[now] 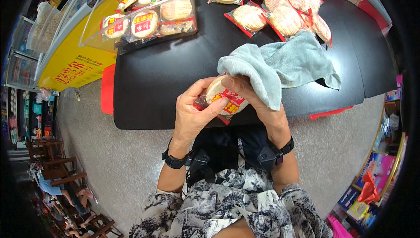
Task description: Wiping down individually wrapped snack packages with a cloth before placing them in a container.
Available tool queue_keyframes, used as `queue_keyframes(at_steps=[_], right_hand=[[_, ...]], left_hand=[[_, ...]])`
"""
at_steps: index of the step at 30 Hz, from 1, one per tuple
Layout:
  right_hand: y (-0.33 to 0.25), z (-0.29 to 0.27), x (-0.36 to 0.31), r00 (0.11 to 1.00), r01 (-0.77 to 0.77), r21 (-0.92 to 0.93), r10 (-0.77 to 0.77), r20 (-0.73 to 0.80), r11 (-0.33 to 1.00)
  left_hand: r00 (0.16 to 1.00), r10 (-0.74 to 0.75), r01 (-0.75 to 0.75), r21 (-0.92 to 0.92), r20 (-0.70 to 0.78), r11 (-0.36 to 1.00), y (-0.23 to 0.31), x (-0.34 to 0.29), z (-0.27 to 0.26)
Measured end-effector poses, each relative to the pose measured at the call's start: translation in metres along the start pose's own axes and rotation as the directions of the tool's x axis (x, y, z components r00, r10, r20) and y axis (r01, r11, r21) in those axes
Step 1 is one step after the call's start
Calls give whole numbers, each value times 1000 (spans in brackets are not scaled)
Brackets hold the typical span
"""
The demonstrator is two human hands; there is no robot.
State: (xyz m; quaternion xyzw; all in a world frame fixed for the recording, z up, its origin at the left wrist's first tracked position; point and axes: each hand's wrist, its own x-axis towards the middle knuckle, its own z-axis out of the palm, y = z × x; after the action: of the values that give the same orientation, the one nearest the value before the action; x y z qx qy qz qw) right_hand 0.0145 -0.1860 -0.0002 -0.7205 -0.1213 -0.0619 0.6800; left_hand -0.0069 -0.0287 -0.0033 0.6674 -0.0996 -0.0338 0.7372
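Note:
Both of my hands hold a round pastry in clear wrapping with a red and yellow label (234,101) above the table's near edge. My left hand (192,111) is closed on its left side, with the thumb pressed on the front. My right hand (262,111) grips the other side, its thumb across the top. A pale blue-green cloth (297,61) drapes over the right hand's fingers and spreads across the table to the right. The cloth hides part of those fingers, so I cannot tell whether they pinch it too.
A clear plastic bin (153,41) of wrapped pastries stands at the far left of the black table (170,69). Several more wrapped pastries (286,19) lie heaped at the back, behind the cloth. Left of the table is a yellow-panelled counter (72,69); shelves and wooden stools stand farther out.

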Motion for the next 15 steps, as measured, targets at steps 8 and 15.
queue_keyframes(at_steps=[8, 15], right_hand=[[-3, 3, -3, 990, 111, 34, -108, -90, 993], [0, 1, -13, 988, 44, 200, -13, -153, 979]], left_hand=[[999, -22, 22, -12, 33, 1000, 5, 0, -1], [997, -62, 59, 66, 43, 996, 27, -4, 2]])
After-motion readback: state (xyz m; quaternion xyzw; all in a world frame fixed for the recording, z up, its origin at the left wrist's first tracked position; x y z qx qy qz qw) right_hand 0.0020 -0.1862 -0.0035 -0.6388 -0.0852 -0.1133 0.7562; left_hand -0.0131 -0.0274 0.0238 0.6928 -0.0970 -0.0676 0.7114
